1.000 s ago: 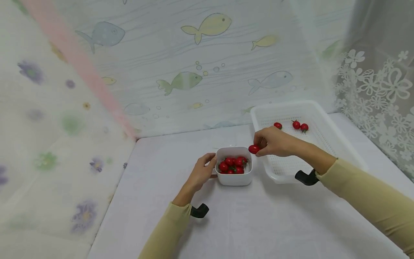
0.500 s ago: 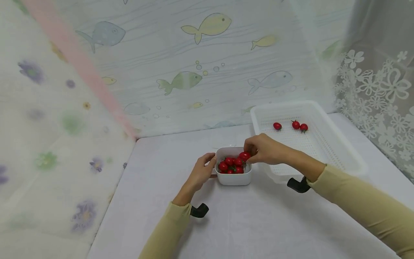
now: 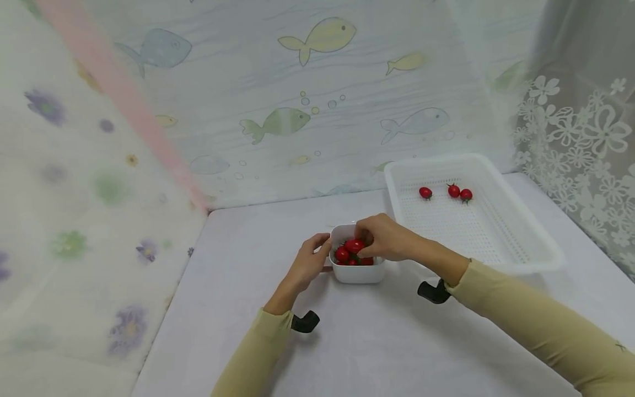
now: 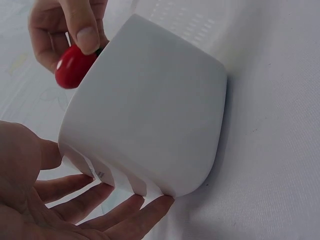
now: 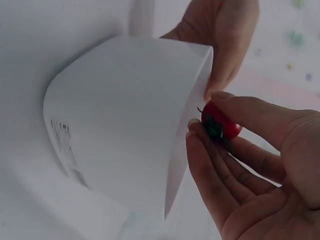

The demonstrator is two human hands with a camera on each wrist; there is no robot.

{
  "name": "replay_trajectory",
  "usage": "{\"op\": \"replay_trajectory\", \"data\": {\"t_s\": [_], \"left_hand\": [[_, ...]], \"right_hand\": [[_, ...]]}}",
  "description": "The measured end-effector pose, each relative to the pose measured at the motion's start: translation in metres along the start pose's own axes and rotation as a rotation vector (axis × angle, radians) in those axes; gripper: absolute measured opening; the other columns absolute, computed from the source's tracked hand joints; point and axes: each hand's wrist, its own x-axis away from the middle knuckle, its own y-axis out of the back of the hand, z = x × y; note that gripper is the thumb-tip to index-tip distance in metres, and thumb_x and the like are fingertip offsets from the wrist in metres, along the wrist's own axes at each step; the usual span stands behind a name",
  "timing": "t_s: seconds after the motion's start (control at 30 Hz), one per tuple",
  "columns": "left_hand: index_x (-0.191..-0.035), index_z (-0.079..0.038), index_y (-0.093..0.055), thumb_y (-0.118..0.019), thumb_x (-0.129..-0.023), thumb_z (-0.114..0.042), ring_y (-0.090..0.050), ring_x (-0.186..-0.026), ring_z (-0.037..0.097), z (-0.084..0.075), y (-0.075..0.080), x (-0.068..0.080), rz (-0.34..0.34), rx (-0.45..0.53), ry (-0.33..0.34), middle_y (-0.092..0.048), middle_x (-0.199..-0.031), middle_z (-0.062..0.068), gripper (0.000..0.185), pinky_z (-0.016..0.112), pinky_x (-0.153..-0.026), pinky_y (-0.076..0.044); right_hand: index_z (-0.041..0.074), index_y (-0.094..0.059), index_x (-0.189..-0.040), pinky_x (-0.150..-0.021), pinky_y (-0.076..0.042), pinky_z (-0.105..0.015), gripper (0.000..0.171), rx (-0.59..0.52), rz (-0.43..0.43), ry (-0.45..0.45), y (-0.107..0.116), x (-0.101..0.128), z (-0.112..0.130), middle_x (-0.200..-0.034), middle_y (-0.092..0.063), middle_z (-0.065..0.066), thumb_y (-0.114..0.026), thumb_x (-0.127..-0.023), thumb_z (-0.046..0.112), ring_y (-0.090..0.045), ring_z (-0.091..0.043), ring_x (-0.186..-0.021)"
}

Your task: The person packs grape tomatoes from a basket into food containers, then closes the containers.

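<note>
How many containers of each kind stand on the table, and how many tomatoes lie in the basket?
White bowl: 1
White basket: 1
Tomatoes in the basket: 3
Total: 5

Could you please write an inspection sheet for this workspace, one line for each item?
Surface: white table, bare in front.
Job's things: small white bowl of cherry tomatoes; white basket holds three tomatoes.
Clutter: nothing seen.
Hands: left hand touches the bowl's side with nearly straight fingers; right hand pinches one cherry tomato above the bowl.
Cables: nothing seen.
Surroundings: fish-print curtain behind, floral curtains at the sides.
</note>
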Motion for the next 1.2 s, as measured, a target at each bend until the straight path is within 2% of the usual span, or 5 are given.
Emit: {"op": "replay_trajectory", "data": {"t_s": [0.17, 0.37, 0.57, 0.9, 1.2], "left_hand": [[-0.148, -0.004, -0.048, -0.048, -0.110, -0.027, -0.052, -0.134, 0.040, -0.001, 0.001, 0.000, 0.006, 0.000, -0.001, -0.043, -0.157, 0.018, 0.045, 0.042, -0.085, -0.063], [-0.147, -0.004, -0.050, -0.049, -0.110, -0.027, -0.053, -0.134, 0.040, -0.001, 0.001, 0.000, 0.007, 0.006, -0.015, -0.044, -0.156, 0.018, 0.043, 0.043, -0.085, -0.063], [-0.146, -0.004, -0.052, -0.050, -0.110, -0.027, -0.051, -0.135, 0.041, -0.001, 0.001, -0.002, 0.002, 0.020, -0.022, -0.043, -0.156, 0.019, 0.043, 0.048, -0.087, -0.062], [-0.146, 0.003, -0.048, -0.045, -0.111, -0.017, -0.047, -0.137, 0.048, -0.002, -0.001, -0.002, 0.016, 0.013, 0.000, -0.040, -0.156, 0.026, 0.041, 0.057, -0.092, -0.058], [-0.148, -0.004, -0.049, -0.048, -0.110, -0.028, -0.051, -0.134, 0.042, 0.000, 0.000, 0.000, 0.001, -0.004, -0.008, -0.042, -0.157, 0.020, 0.045, 0.045, -0.087, -0.062]], "right_hand": [[-0.001, -0.068, -0.101, -0.077, -0.062, -0.030, 0.018, 0.034, -0.008, 0.003, -0.014, -0.009, 0.000, -0.093, -0.073, -0.008, -0.079, -0.086, 0.000, -0.068, -0.014, -0.079], [-0.002, -0.068, -0.112, -0.080, -0.061, -0.033, 0.029, 0.095, -0.023, 0.003, -0.028, -0.016, -0.001, -0.095, -0.073, -0.007, -0.080, -0.086, 0.002, -0.066, -0.016, -0.083], [0.004, -0.069, -0.102, -0.074, -0.058, -0.027, 0.022, 0.168, -0.032, 0.024, -0.037, -0.021, -0.007, -0.090, -0.070, -0.002, -0.083, -0.085, 0.007, -0.062, -0.014, -0.080], [-0.001, -0.071, -0.105, -0.077, -0.061, -0.025, 0.020, 0.092, 0.087, 0.068, -0.033, -0.021, -0.013, -0.095, -0.073, -0.009, -0.080, -0.087, 0.002, -0.068, -0.015, -0.083], [0.001, -0.070, -0.103, -0.075, -0.059, -0.025, 0.017, 0.134, 0.103, 0.091, -0.027, -0.018, -0.007, -0.093, -0.073, -0.007, -0.078, -0.088, 0.000, -0.065, -0.012, -0.079]]}}
